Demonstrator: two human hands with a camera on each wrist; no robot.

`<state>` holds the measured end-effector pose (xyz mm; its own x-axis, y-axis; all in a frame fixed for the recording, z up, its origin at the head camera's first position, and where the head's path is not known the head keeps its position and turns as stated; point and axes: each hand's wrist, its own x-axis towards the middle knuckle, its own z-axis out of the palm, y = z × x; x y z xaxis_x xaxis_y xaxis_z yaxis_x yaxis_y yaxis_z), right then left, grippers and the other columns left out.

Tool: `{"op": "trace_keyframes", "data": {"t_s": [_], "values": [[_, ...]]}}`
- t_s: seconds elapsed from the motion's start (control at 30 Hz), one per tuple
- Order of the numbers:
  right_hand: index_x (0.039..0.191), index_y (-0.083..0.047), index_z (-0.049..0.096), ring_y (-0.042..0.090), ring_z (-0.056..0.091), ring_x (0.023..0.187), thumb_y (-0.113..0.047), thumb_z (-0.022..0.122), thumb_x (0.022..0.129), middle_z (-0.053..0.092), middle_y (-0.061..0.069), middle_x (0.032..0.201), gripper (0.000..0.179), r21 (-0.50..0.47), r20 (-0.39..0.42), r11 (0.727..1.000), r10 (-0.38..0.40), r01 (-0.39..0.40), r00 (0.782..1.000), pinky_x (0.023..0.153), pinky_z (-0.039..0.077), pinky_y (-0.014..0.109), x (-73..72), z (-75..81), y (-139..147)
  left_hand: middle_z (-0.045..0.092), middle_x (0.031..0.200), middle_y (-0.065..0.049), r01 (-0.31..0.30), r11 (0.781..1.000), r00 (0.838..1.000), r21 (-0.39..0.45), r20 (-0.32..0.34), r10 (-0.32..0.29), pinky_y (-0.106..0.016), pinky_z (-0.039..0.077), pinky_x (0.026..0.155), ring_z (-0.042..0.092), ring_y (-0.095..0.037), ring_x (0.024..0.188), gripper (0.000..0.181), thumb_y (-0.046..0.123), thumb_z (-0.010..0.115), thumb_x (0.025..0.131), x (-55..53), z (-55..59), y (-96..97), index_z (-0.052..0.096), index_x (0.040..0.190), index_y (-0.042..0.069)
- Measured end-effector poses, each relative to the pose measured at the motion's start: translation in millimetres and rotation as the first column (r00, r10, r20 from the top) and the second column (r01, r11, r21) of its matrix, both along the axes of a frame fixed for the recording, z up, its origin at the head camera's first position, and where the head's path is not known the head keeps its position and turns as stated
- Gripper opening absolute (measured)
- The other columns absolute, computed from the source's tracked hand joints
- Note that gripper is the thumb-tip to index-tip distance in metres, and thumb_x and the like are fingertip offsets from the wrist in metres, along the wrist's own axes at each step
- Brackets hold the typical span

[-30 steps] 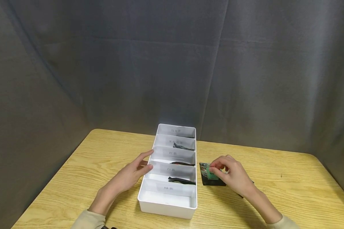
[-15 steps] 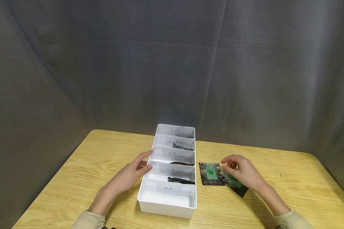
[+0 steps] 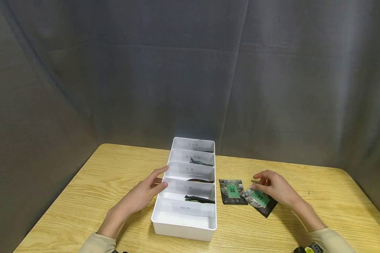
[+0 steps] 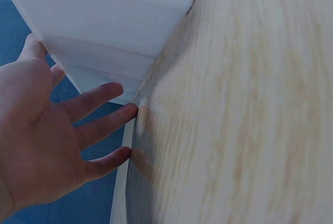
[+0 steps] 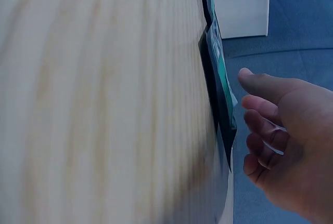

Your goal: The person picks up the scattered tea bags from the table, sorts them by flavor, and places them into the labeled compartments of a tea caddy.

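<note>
A long white divided box [image 3: 184,234] stands on the table, each compartment bearing a printed label. My left hand [image 3: 143,194] touches its left side, thumb and index finger at the rim and the other fingers spread low along the wall [image 4: 104,26]. To the right of the box lie two dark tea sachets with green labels, one squarely placed sachet [image 3: 232,192] and one turned sachet [image 3: 260,201], their corners meeting. Just above the turned sachet [image 5: 221,76] is my right hand [image 3: 276,187], fingers loosely bent, a small gap between fingertips and packet, nothing held.
Dark sachets stand on edge in the back compartments, among them a black sachet [image 3: 199,199] in the second from the front. Only the bare bottom shows in the front compartment. A grey curtain [image 3: 164,88] hangs behind the wooden table [image 3: 329,207].
My right hand has moved right, from the squarely placed sachet to above the turned one, uncovering both packets. The left hand stays at the box.
</note>
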<state>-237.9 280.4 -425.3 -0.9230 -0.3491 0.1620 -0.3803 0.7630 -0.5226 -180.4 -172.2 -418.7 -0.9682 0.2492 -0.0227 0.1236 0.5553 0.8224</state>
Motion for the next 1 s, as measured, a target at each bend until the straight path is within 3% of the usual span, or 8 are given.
{"op": "trace_keyframes", "data": {"t_s": [0.2,0.67,1.0], "values": [[0.117,-0.004,0.07,0.008,0.047,0.069,-0.027,0.073,0.091,0.059,-0.001,0.085,0.034,0.017,-0.008,1.0,-0.018,0.018,1.0,0.056,0.04,0.024,-2.7,1.1,7.9,0.06,0.135,-0.005,0.0,1.0,1.0,-0.001,0.004,0.0,-0.048,0.046,0.107,0.057,-0.022,0.127,0.057,0.048,0.053,0.101,-0.4,-0.8,0.2,0.031,0.154,0.04],[0.111,-0.009,0.071,0.01,0.053,0.077,-0.031,0.071,0.093,0.062,0.001,0.094,0.029,0.008,0.177,1.0,0.029,-0.03,0.984,0.063,0.047,0.023,-12.8,0.1,21.6,0.061,0.134,-0.004,-0.001,1.0,1.0,-0.007,0.005,0.001,-0.049,0.046,0.107,0.058,-0.022,0.126,0.057,0.049,0.053,0.1,-0.4,-1.1,0.1,0.031,0.153,0.042],[0.105,-0.008,0.07,0.009,0.054,0.075,-0.025,0.07,0.094,0.064,0.002,0.092,0.02,-0.032,0.223,0.998,0.061,-0.055,0.973,0.063,0.047,0.023,-15.9,-1.5,22.1,0.062,0.133,-0.003,-0.011,1.0,1.0,-0.022,0.007,0.011,-0.049,0.046,0.106,0.059,-0.021,0.125,0.056,0.051,0.053,0.1,-0.8,-0.6,-0.4,0.031,0.151,0.046]]}}
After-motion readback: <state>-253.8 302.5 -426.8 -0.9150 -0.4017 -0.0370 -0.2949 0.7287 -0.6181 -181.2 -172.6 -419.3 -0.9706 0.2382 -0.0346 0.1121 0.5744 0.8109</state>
